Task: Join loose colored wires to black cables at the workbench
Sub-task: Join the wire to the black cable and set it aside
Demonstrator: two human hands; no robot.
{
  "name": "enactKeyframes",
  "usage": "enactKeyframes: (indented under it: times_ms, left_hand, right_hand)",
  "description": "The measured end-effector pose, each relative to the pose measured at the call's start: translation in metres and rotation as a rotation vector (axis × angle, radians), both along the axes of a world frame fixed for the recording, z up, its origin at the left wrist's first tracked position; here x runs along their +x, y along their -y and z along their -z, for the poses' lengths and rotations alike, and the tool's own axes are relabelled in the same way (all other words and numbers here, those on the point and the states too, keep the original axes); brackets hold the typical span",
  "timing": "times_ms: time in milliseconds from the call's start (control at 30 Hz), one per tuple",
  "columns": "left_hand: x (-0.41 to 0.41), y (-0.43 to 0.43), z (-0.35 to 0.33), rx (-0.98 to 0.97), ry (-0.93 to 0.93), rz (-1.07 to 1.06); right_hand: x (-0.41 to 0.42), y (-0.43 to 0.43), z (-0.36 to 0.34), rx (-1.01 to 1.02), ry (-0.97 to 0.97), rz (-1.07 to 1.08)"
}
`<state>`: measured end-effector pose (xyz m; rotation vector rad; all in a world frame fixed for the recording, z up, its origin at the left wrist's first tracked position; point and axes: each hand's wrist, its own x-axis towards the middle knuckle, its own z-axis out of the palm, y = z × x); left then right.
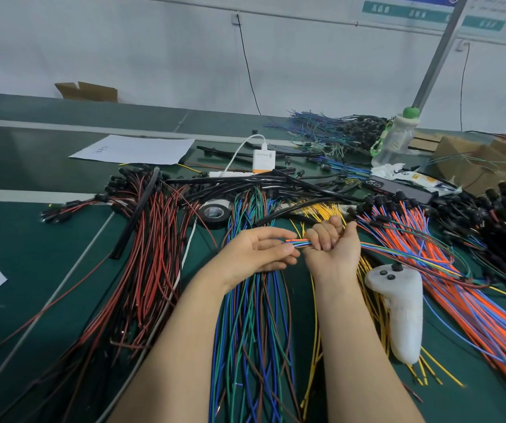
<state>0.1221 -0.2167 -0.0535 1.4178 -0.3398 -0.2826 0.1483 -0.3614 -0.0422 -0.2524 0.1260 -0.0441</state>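
Observation:
My right hand (pixel 332 244) grips a small bundle of colored wires (pixel 398 250), orange, blue, green and yellow, which trails off to the right. Their short ends stick out leftward from my fist. My left hand (pixel 259 253) pinches those ends (pixel 296 243) between thumb and fingers. Both hands hover over the green workbench (pixel 16 254). Black cables (pixel 276 181) lie across the bench behind my hands. Beneath my forearms spreads a fan of blue, green and brown wires (pixel 251 331).
Red and black leads (pixel 151 254) lie at left, yellow wires (pixel 319 210) and orange-blue leads (pixel 474 303) at right. A white controller (pixel 401 312), black tape roll (pixel 214 212), charger (pixel 263 161), water bottle (pixel 393 141), phone (pixel 398 189), paper sheet (pixel 132 149) and cardboard boxes (pixel 471 163) also sit here.

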Motion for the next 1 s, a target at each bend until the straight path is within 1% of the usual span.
enactKeyframes:
  times_ms: [233,367,433,567,633,700,767,867,933,967,1000]
  left_hand:
    - [0.001,0.001,0.0,0.003,0.031,-0.072]
    - [0.0,0.001,-0.002,-0.019,-0.033,-0.103]
    - [0.002,0.003,-0.005,-0.103,-0.091,-0.162]
    - [0.006,0.021,-0.011,-0.433,-0.257,-0.293]
    - [0.007,0.028,-0.01,-0.53,-0.284,-0.359]
    - [0.008,0.028,-0.008,-0.573,-0.271,-0.427]
    - [0.01,0.028,-0.005,-0.573,-0.243,-0.477]
    - [0.012,0.032,-0.001,-0.491,-0.205,-0.495]
    - [0.013,0.033,0.001,-0.448,-0.169,-0.491]
    - [0.013,0.032,0.003,-0.377,-0.113,-0.499]
    - [0.013,0.03,0.005,-0.251,-0.034,-0.518]
  right_hand:
    - [-0.001,-0.001,0.001,0.073,0.0,-0.034]
    - [-0.002,-0.002,-0.001,0.076,0.008,-0.024]
    - [-0.003,-0.005,-0.002,0.038,0.017,-0.011]
    - [-0.004,-0.021,-0.002,-0.073,0.036,-0.026]
    - [-0.005,-0.031,0.0,-0.104,0.029,-0.044]
    - [-0.006,-0.038,0.002,-0.118,0.011,-0.06]
    - [-0.007,-0.044,0.005,-0.123,0.006,-0.089]
    - [-0.009,-0.051,0.007,-0.118,0.015,-0.131]
    - [-0.008,-0.049,0.005,-0.115,0.009,-0.115]
    - [-0.006,-0.046,0.004,-0.109,0.008,-0.093]
    - [-0.005,-0.041,0.002,-0.102,0.009,-0.066]
